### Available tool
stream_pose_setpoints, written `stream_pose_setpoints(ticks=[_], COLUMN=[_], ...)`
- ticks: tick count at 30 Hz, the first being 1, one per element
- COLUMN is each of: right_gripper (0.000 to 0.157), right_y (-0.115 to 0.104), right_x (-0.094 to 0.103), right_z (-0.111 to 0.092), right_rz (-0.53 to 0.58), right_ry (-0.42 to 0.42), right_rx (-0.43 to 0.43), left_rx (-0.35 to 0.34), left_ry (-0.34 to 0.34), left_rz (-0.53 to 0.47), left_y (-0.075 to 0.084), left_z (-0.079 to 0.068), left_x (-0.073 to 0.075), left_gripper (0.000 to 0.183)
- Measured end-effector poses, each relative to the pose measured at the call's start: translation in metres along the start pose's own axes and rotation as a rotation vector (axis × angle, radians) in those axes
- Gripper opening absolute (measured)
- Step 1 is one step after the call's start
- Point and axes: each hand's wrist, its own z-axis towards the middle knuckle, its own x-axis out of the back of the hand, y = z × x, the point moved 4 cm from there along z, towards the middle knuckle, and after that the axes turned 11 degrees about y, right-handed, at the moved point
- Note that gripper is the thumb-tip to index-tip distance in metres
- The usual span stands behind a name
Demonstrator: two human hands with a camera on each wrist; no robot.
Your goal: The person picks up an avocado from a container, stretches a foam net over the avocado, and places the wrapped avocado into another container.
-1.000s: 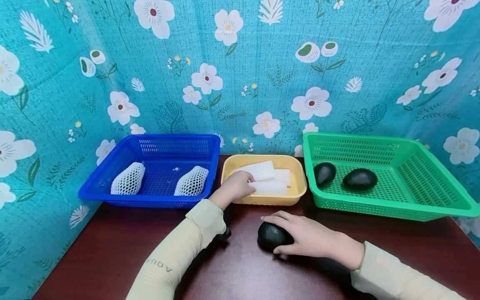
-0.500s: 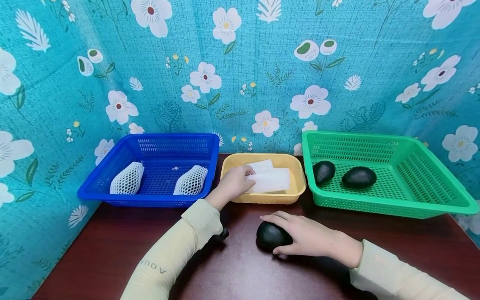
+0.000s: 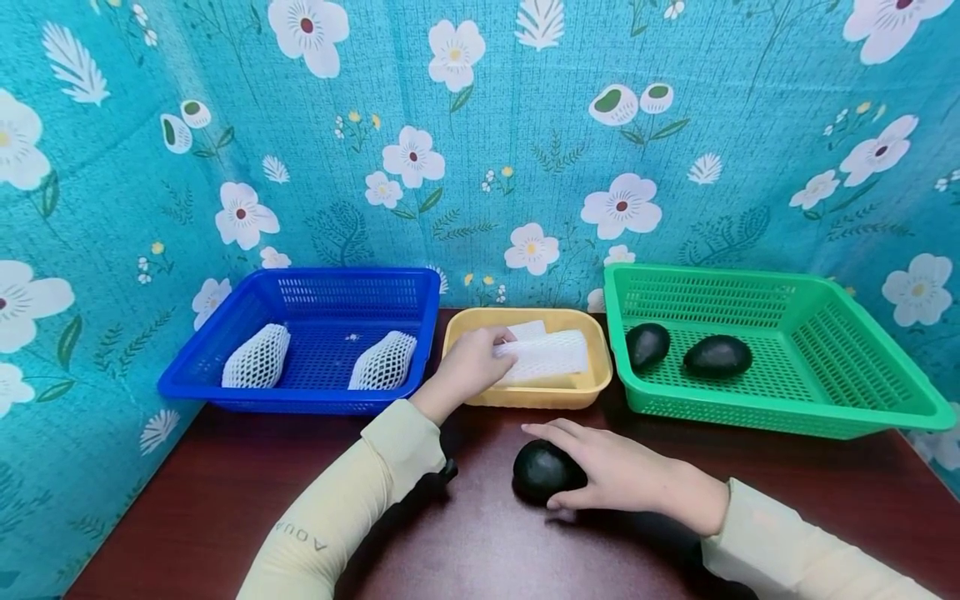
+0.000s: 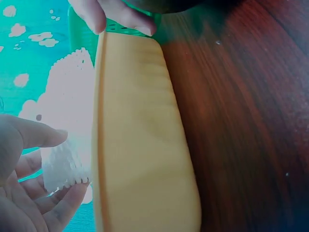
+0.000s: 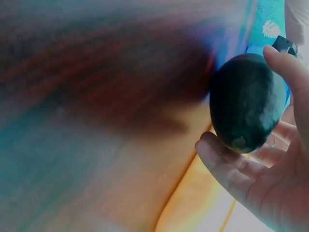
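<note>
My left hand [image 3: 474,364] is over the yellow tray [image 3: 454,379], pinching a white foam net sleeve [image 3: 551,354] between thumb and fingers. In the left wrist view that sleeve [image 4: 70,116] hangs flat beside the tray's wall, thumb on one face and fingers behind. Other white foam net sleeves [image 3: 531,328] lie in the tray underneath. On the table before the tray, my right hand [image 3: 618,469] holds a dark avocado [image 3: 546,472], fingers over its far side and thumb on the near side. The right wrist view shows the avocado [image 5: 247,102] within the curled fingers.
At the left stands a blue basket [image 3: 300,407] with two avocados in white foam nets [image 3: 257,358]. A green basket [image 3: 750,419] at the right contains two bare dark avocados [image 3: 717,357]. A flowered cloth [image 3: 480,142] hangs behind the dark reddish-brown table [image 3: 480,550].
The left hand has taken the front foam net sleeve and lifted it slightly, shifting it up and to the right over the tray. The right hand and its avocado stay in place.
</note>
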Motion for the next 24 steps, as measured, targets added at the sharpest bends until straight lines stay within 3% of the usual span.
stream_pose_setpoints(ticks=[6,13,17,24], right_gripper=[0.078,0.069,0.061,0.051], right_y=[0.0,-0.002,-0.003,-0.006], right_x=[0.01,0.029,0.04,0.061], right_z=[0.001,0.003,0.003,0.003], right_rz=[-0.01,-0.057,-0.075,-0.105], right_ry=[-0.001,0.061,0.136,0.336], right_rx=[-0.021,-0.004,0.013,0.078], left_rx=[-0.009,-0.065,-0.098,-0.142], left_ry=[0.018,0.029,0.025,0.024], left_rz=[-0.018,-0.017,0.007,-0.006], left_y=[0.005,0.014,0.018,0.019], left_z=[-0.003,-0.008,-0.01,-0.02], left_x=[0.007,0.018,0.023,0.033], left_gripper=[0.021,0.024,0.026,0.022])
